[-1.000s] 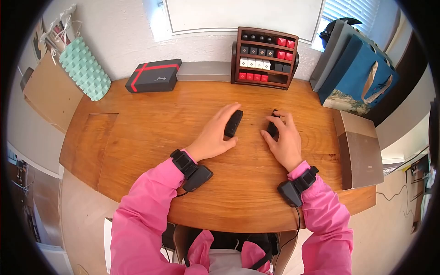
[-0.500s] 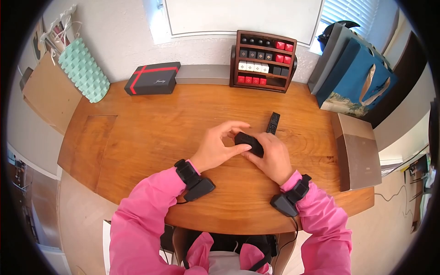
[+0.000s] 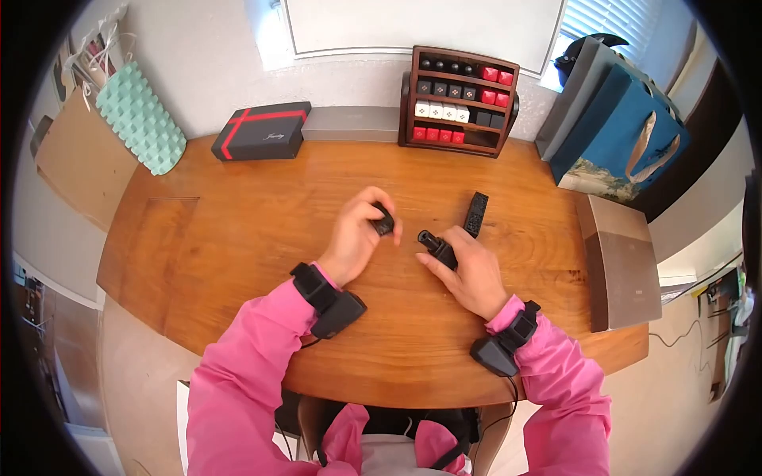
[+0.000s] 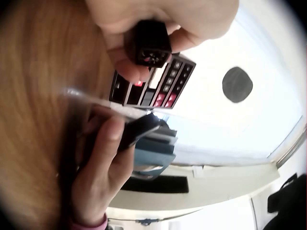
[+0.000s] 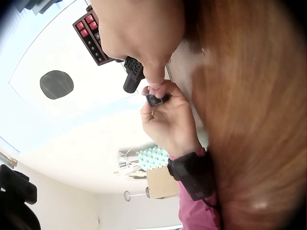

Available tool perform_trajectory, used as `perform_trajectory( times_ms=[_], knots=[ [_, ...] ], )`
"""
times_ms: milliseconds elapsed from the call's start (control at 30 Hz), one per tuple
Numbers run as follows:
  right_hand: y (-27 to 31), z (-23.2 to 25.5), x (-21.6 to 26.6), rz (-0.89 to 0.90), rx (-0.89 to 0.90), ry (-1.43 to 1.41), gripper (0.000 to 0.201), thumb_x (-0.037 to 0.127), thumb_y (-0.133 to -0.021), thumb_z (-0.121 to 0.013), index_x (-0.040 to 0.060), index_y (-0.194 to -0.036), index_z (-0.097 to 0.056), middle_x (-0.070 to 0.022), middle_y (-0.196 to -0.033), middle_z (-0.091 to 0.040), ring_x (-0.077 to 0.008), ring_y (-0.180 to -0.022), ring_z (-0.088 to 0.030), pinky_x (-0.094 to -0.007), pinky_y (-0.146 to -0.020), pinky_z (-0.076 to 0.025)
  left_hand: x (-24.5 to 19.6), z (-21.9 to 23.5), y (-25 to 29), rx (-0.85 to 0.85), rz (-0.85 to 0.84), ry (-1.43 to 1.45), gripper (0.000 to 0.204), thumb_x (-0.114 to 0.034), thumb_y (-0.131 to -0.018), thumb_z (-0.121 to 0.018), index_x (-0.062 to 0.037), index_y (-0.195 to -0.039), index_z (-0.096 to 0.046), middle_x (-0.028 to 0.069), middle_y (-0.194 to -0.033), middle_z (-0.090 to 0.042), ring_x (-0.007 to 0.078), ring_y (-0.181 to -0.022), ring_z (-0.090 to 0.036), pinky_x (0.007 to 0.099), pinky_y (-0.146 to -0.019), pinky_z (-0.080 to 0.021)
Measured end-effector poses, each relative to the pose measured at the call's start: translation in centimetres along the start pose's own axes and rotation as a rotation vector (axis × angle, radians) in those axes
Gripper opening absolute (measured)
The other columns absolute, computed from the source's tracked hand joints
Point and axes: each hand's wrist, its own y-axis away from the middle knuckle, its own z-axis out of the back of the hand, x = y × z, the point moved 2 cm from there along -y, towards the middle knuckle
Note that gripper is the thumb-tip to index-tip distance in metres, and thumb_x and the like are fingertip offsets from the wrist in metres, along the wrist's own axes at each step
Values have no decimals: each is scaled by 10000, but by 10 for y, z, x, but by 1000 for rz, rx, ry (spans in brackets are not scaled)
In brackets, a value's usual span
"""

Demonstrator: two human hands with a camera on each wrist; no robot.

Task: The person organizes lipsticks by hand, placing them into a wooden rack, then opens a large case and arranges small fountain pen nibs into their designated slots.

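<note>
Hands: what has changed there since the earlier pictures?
The black case both hands held has come apart: the left hand moved away leftward with a black cap, leaving the right hand gripping the body. Before that, the right hand let go of the other black case. That case and the rack stayed put.

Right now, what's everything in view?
Hollow piece: one, black, left hand
Barrelled tube: one, black, right hand
Patterned stick: one, black, on table
Table: one, brown, beneath hands
Rack: one, brown, back
Rack pieces: many, red, white, black, shelves
Ribboned box: one, grey, back left
Long box: one, grey, back
Large box: one, brown, right
Bags: two, blue, grey, back right
Textured holder: one, mint, back left
Cardboard: one, brown, left
Board: one, white, wall
Wrist cameras: two, black, wrists
Sleeves: two, pink, forearms
Hands: two, bare, above table
</note>
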Motion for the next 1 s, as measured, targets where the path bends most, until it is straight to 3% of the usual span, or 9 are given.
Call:
perform_trajectory(
  times_ms=[33, 133, 267, 333, 433, 533, 733, 900, 1000],
  knots=[
    [0, 0, -2, 0, 4, 2, 344, 366, -948, -689, 34, -1008, -618, -149, -912, -660, -374, -813, -657, -431, -659, -516, 1, -12, 4, 13, 45, -41, 242, -148, -922, -494, -25, -1115, -571, 82, -878, -545, 207, -666, -590, 312, -582, -471],
    [1, -2, -11, -93, 22, -109, 323, 320, -932, -712, 36, -1058, -624, -129, -978, -639, -369, -869, -648, -419, -685, -511, -6, -49, 15, 131, 81, -259, 263, -134, -929, -585, -19, -1165, -567, 51, -838, -554, 156, -602, -561, 289, -514, -439],
    [3, -1, -12, 6, 27, -135, 313, 286, -909, -729, 40, -1065, -616, -132, -953, -604, -349, -866, -634, -411, -699, -506, 0, -57, 18, 99, 19, -549, 308, -107, -883, -738, -4, -1140, -604, 5, -787, -557, 103, -602, -542, 262, -506, -419],
    [3, 0, -10, 10, 84, -89, 310, 264, -896, -742, 40, -1068, -613, -131, -946, -592, -329, -856, -632, -405, -701, -505, 4, -53, 17, 33, -159, -693, 297, -91, -806, -849, -16, -1036, -678, -24, -735, -548, 71, -637, -520, 256, -549, -411],
    [1, 3, -9, -28, -32, -201, 337, 189, -834, -798, 30, -1062, -607, -100, -927, -576, -278, -809, -616, -378, -693, -503, -1, -56, 21, 5, -359, -872, 189, -98, -797, -857, -39, -941, -748, -20, -719, -539, 70, -670, -500, 260, -593, -403],
    [2, 2, -12, -29, -81, -230, 367, 120, -763, -845, 21, -1030, -614, -68, -891, -574, -237, -749, -595, -345, -661, -496, -1, -54, 22, 35, -389, -890, 212, -92, -782, -864, -85, -981, -792, -18, -697, -526, 82, -686, -491, 263, -620, -398],
    [2, 1, -10, -60, 52, -413, 253, 54, -743, -840, 29, -945, -689, -67, -889, -642, -219, -719, -607, -307, -639, -495, -3, -58, 27, 207, -385, -951, 341, -55, -755, -850, -118, -1085, -795, 4, -705, -539, 129, -658, -507, 275, -620, -419],
    [-1, 1, -7, 164, 70, -458, 242, 12, -731, -815, 51, -955, -732, -90, -958, -706, -255, -840, -658, -330, -711, -517, -3, -61, 29, 285, -377, -943, 345, -41, -783, -813, -112, -1119, -781, 26, -704, -544, 142, -655, -520, 290, -625, -433],
    [0, 4, -5, 124, 113, -455, 243, 6, -728, -802, 49, -956, -731, -106, -960, -709, -276, -891, -669, -350, -761, -523, -2, -62, 30, 311, -348, -925, 353, -31, -802, -783, -110, -1146, -767, 38, -709, -542, 155, -659, -524, 300, -630, -437]
  ],
)
